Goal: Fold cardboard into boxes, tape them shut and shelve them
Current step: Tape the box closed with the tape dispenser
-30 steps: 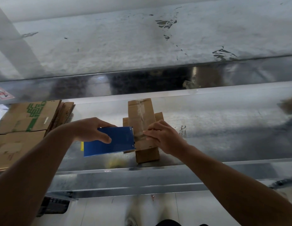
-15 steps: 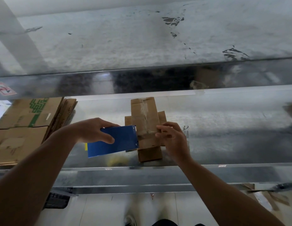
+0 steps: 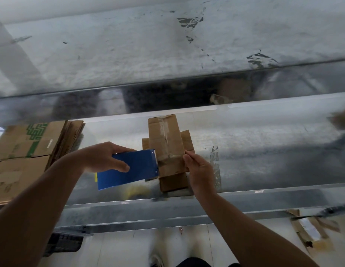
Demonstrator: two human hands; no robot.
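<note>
As the left hand (image 3: pixel 102 158) grips the tape dispenser (image 3: pixel 129 170) against the box (image 3: pixel 167 143) on the shelf (image 3: pixel 264 151) and the right hand (image 3: pixel 200 168) pinches its right edge, taping is in hand, and the next move is probably to tear the tape.

- One head-worn wide-angle view stands close over the metal shelf (image 3: pixel 264 151), facing forward and down across it.
- The floor (image 3: pixel 129 247) fills the near edge.

A shiny metal shelf (image 3: pixel 264 155) is being used as the work surface. A small taped cardboard box (image 3: pixel 166 139) is being carried near its front edge. Flattened cardboard sheets (image 3: pixel 23 143) are being kept stacked at its left end, well apart.
</note>
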